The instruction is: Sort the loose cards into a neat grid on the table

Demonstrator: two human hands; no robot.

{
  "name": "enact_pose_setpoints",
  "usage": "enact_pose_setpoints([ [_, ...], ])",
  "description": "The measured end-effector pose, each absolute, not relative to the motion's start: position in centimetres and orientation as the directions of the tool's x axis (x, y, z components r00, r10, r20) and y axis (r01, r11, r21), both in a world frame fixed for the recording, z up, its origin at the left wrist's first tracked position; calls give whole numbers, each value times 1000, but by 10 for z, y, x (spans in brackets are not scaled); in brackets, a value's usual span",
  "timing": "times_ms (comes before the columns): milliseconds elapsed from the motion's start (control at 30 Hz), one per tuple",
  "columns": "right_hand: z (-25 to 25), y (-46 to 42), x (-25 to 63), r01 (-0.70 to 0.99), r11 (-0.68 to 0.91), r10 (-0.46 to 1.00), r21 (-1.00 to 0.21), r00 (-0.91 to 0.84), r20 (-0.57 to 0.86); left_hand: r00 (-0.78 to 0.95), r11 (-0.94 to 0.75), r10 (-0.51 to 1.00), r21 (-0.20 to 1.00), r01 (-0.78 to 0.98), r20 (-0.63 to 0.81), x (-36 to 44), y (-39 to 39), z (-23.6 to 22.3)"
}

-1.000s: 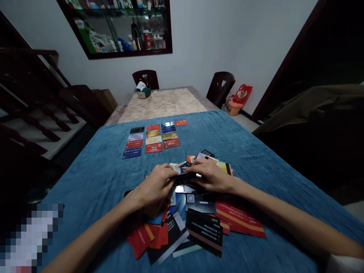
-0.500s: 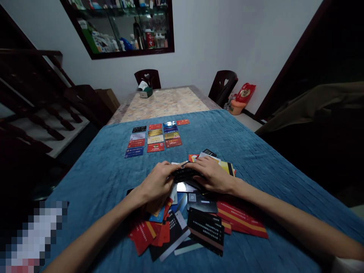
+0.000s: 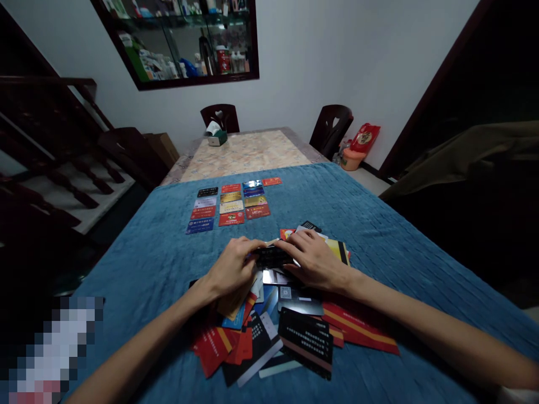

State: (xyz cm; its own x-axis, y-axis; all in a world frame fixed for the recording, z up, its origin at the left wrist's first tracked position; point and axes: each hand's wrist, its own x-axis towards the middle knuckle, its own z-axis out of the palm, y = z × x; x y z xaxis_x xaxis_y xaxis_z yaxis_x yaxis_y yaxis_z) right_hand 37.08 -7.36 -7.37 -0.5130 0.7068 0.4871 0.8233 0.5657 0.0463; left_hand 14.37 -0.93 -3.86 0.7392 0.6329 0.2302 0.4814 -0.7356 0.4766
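Between my two hands is a black card [image 3: 273,256], tilted up above a loose heap of cards. My left hand [image 3: 236,264] pinches its left end, thumb below and fingers on top. At its right end my right hand [image 3: 314,258] is closed on it the same way. Spread beneath and nearer me lie a black card with a brown stripe [image 3: 306,342], red cards with a yellow stripe [image 3: 362,325], a blue card [image 3: 233,318] and a dark card with a square emblem [image 3: 298,300]. A yellow card [image 3: 338,251] shows behind my right hand.
Farther off, several bank-style cards lie in columns, among them a blue one [image 3: 200,225] and a red one [image 3: 231,219]. A blue cloth [image 3: 379,264] covers the near table. A tissue box [image 3: 217,138] stands at the far end, with chairs [image 3: 330,129] around.
The black card between my hands has tipped slightly, and my right fingers have shifted a little on it. The view has moved slightly; the laid-out cards are unchanged.
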Motion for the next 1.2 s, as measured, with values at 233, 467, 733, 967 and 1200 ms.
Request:
enact_pose_setpoints([
  [233, -75, -73, 372, 829, 542, 649, 137, -516, 559, 739, -731, 634, 488, 476, 230, 143, -9, -37],
  [467, -70, -73, 373, 819, 553, 628, 152, -530, 570, 701, -725, 665, 450, 522, 258, 143, -10, -36],
  [733, -68, -73, 376, 824, 539, 587, 176, -517, 623, 734, -817, 576, 273, 508, 359, 143, -13, -41],
  [967, -65, -71, 378, 822, 530, 573, 210, -529, 626, 776, -856, 497, 73, 512, 389, 143, -17, -38],
  [1200, -56, -54, 369, 813, 549, 567, 193, -532, 629, 775, -814, 486, -114, 570, 403, 136, -7, -34],
])
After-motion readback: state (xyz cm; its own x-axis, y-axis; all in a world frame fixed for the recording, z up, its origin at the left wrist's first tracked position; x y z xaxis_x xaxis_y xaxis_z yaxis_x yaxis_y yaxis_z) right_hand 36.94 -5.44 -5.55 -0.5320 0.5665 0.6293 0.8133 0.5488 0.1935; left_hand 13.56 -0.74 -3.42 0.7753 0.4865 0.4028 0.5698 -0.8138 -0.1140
